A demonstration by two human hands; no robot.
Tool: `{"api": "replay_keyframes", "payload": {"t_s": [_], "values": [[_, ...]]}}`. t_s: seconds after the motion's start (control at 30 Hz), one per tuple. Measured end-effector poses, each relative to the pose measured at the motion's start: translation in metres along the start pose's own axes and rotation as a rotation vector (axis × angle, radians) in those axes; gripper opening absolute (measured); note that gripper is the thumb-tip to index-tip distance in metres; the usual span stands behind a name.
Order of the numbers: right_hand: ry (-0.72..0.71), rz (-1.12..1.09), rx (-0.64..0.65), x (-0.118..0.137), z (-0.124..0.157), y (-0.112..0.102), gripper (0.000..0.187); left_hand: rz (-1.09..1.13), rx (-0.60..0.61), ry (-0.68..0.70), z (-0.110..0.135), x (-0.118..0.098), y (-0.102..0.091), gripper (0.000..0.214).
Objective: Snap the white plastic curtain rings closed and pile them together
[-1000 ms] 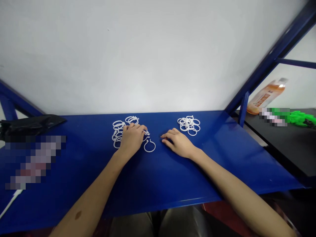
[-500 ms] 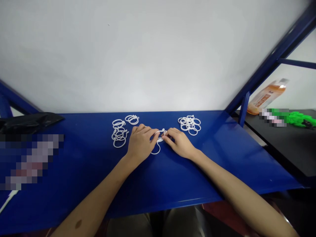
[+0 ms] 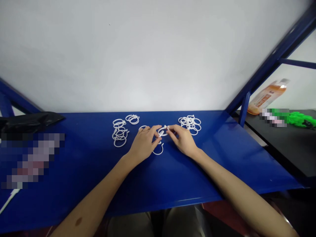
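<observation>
A thin white plastic ring (image 3: 163, 134) with small knobbed ends is held between my two hands, just above the blue table. My left hand (image 3: 144, 141) pinches its left side between thumb and fingertips. At its right end, the thumb and finger of my right hand (image 3: 182, 140) are closed on it. Another white ring with a gap at its knobbed end (image 3: 158, 154) lies on the table below my left fingers. Part of a further ring (image 3: 142, 126) shows behind my left hand, the rest hidden.
White rings lie in a left pile (image 3: 119, 141), a small group (image 3: 133, 120) and a right pile (image 3: 194, 128) on the blue table (image 3: 172, 181). A black plastic bag (image 3: 32, 121) is at far left. An orange bottle (image 3: 268, 97) and green object (image 3: 303, 119) stand right, beyond the frame.
Both hands have drawn slightly apart, and the ring between them shows more fully. More of the ring on the table and of the one behind my left hand is uncovered.
</observation>
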State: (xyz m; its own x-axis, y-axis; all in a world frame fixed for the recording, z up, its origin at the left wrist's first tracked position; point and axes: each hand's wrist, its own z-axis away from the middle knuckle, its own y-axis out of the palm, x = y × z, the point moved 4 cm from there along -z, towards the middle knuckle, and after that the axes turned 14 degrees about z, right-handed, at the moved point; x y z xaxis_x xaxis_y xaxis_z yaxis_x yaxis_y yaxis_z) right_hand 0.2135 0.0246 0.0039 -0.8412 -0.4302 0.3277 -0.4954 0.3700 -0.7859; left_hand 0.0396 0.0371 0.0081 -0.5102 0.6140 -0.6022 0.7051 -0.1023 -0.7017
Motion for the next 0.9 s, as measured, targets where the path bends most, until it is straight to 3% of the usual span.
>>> {"api": "replay_keyframes", "payload": {"t_s": [0.17,0.4,0.67,0.9], "values": [[-0.083,0.117,0.081,-0.004,0.002,0.008,0.027,-0.095,-0.050,0.029,0.001,0.000,-0.003,0.035],[-0.079,0.108,0.129,-0.005,0.004,0.012,0.030,-0.298,-0.077,0.065,0.001,0.000,-0.005,0.016],[-0.050,-0.043,0.084,0.002,0.000,0.002,0.016,-0.254,-0.074,0.123,0.002,-0.002,-0.004,0.021],[-0.190,-0.114,0.140,0.006,0.001,-0.001,0.013,-0.218,-0.113,0.259,0.004,-0.008,-0.002,0.016]]}}
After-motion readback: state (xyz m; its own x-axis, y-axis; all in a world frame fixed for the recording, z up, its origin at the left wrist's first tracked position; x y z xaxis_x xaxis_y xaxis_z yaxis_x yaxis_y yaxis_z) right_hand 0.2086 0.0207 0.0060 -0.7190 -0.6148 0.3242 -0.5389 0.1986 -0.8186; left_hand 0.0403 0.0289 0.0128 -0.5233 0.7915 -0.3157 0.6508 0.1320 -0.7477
